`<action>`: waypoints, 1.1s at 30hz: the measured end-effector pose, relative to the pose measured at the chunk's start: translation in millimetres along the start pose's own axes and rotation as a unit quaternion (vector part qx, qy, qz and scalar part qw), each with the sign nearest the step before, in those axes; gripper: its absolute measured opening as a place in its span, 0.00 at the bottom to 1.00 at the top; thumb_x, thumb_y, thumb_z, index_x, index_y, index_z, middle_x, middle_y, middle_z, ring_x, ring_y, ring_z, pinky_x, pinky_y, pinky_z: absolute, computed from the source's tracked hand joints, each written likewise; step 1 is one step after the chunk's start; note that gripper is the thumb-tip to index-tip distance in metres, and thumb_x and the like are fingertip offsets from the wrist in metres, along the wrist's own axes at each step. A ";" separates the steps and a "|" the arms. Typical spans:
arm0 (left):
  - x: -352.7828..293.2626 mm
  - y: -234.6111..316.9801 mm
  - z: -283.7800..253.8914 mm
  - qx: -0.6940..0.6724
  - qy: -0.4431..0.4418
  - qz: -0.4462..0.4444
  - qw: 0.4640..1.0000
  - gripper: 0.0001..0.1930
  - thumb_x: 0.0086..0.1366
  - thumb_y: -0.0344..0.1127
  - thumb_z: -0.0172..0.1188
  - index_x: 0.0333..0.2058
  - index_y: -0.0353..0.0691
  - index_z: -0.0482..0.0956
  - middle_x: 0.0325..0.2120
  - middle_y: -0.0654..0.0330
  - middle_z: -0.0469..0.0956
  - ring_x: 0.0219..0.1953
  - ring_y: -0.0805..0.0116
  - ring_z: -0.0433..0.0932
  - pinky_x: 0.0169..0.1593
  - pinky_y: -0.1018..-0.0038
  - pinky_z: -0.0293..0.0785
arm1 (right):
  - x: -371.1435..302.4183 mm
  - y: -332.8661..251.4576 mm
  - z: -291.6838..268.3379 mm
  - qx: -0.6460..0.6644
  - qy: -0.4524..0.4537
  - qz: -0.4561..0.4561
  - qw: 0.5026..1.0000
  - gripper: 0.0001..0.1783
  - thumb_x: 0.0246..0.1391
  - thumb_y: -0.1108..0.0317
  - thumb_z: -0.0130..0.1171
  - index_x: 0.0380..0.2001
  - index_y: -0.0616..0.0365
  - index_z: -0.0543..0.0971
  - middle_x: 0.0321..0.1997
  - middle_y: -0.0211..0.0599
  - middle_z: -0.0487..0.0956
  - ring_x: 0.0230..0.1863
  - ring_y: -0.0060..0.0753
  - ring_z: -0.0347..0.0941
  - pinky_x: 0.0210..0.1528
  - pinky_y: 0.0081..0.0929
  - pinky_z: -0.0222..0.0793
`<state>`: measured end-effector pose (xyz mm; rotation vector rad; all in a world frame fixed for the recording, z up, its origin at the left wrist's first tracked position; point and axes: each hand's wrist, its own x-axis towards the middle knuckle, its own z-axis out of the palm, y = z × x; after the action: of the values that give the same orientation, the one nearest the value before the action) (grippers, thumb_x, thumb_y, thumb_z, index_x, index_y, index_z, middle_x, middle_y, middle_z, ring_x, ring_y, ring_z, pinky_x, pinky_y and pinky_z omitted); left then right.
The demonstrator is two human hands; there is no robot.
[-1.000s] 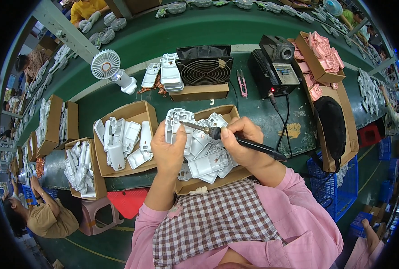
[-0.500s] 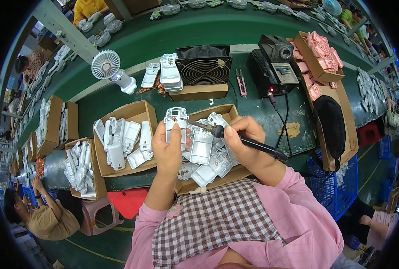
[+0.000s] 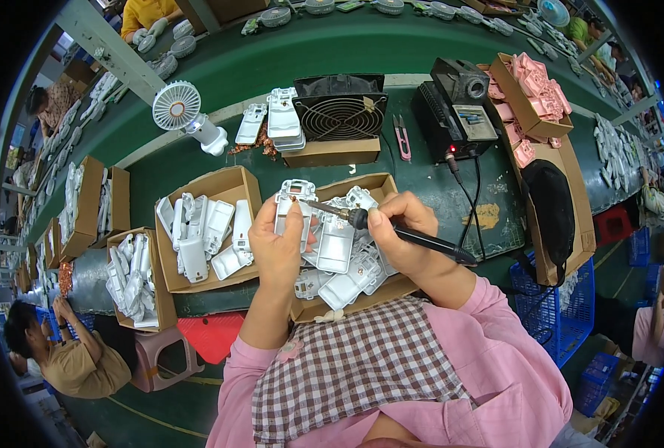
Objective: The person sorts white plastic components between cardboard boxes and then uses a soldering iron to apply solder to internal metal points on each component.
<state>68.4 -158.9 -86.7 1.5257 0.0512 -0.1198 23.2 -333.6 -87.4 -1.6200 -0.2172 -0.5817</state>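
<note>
My left hand (image 3: 278, 243) is closed around a white plastic housing (image 3: 295, 191), holding it above a cardboard box, with the thumb on its face. In my right hand (image 3: 405, 228) is a soldering iron (image 3: 432, 247), gripped by its black handle. The iron's metal tip reaches left to the upper part of the housing, near a small copper-coloured piece (image 3: 294, 198). Whether tip and piece touch is too small to tell. Under my hands, more white housings (image 3: 336, 250) lie piled in the cardboard box (image 3: 385, 182).
Left of my hands stands another box (image 3: 238, 178) of white parts. Beyond are a black fan (image 3: 339, 112), a small white handheld fan (image 3: 186, 116), pink-handled tweezers (image 3: 401, 139) and a soldering station (image 3: 459, 112). Pink parts (image 3: 537, 89) fill a box at right. A conveyor (image 3: 347, 45) runs behind; co-workers sit around.
My left hand and the housing have shifted very slightly, and the right hand with the iron has moved a little to the left. Fans on the conveyor have moved left.
</note>
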 end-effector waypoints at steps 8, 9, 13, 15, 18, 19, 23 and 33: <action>-0.3 -2.4 -0.7 -0.003 -0.005 -0.017 1.000 0.09 0.66 0.32 0.51 0.41 0.37 0.76 0.22 0.61 0.78 0.16 0.81 0.72 0.18 0.85 0.66 | 0.0 0.9 0.3 -0.007 0.000 0.003 1.000 0.08 0.50 0.73 0.62 0.24 0.61 0.71 0.20 0.32 0.73 0.19 0.19 0.66 0.21 0.19 0.60; -0.3 -2.7 -0.9 -0.007 -0.010 -0.014 1.000 0.08 0.66 0.32 0.51 0.41 0.37 0.76 0.22 0.61 0.78 0.16 0.81 0.72 0.18 0.85 0.66 | 0.7 -0.6 0.4 -0.017 -0.002 0.005 1.000 0.08 0.50 0.73 0.62 0.24 0.61 0.72 0.20 0.32 0.73 0.19 0.19 0.66 0.21 0.19 0.60; -0.4 -2.5 -1.1 -0.007 -0.012 -0.011 1.000 0.08 0.67 0.32 0.50 0.40 0.37 0.75 0.22 0.61 0.78 0.17 0.81 0.72 0.18 0.85 0.66 | 1.2 -1.0 -0.2 -0.023 -0.011 0.010 1.000 0.08 0.49 0.73 0.62 0.23 0.61 0.72 0.20 0.33 0.73 0.19 0.19 0.67 0.20 0.19 0.61; -0.6 -2.2 -1.2 -0.010 -0.013 -0.013 1.000 0.08 0.67 0.32 0.49 0.39 0.37 0.75 0.22 0.61 0.79 0.17 0.81 0.72 0.18 0.85 0.66 | 1.4 -1.3 0.0 -0.024 -0.011 0.011 1.000 0.08 0.49 0.73 0.62 0.24 0.61 0.72 0.20 0.33 0.74 0.19 0.20 0.67 0.20 0.19 0.61; -0.7 -1.7 -0.7 -0.007 -0.012 -0.008 1.000 0.08 0.67 0.32 0.49 0.39 0.37 0.75 0.22 0.61 0.79 0.17 0.81 0.72 0.18 0.85 0.66 | 1.9 -1.2 0.0 -0.026 -0.013 0.013 0.999 0.08 0.49 0.73 0.62 0.24 0.61 0.72 0.20 0.33 0.74 0.19 0.19 0.67 0.20 0.19 0.61; -0.7 -1.5 -0.4 -0.007 -0.012 -0.008 1.000 0.08 0.67 0.32 0.49 0.39 0.37 0.75 0.22 0.61 0.79 0.17 0.81 0.72 0.18 0.85 0.66 | 2.0 -1.1 -0.1 -0.027 -0.014 0.014 0.999 0.08 0.49 0.73 0.62 0.23 0.61 0.72 0.20 0.33 0.74 0.19 0.19 0.67 0.20 0.19 0.61; -0.4 -2.7 -0.7 -0.011 -0.012 -0.005 1.000 0.08 0.67 0.32 0.49 0.40 0.36 0.75 0.22 0.60 0.79 0.17 0.81 0.73 0.19 0.85 0.67 | 1.5 -1.0 1.2 -0.030 -0.009 0.018 0.999 0.08 0.49 0.73 0.62 0.23 0.61 0.72 0.20 0.32 0.74 0.18 0.19 0.67 0.20 0.19 0.61; -0.6 -2.6 -1.5 -0.014 -0.017 -0.014 1.000 0.08 0.66 0.32 0.50 0.39 0.36 0.76 0.22 0.61 0.79 0.17 0.81 0.72 0.18 0.85 0.67 | -0.8 4.1 -0.1 0.010 0.018 0.013 1.000 0.08 0.50 0.73 0.61 0.24 0.60 0.72 0.21 0.31 0.74 0.20 0.16 0.66 0.21 0.17 0.61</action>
<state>67.5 -157.4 -89.3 1.4955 0.0469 -0.1680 24.4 -334.1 -91.4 -1.5892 -0.1750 -0.5859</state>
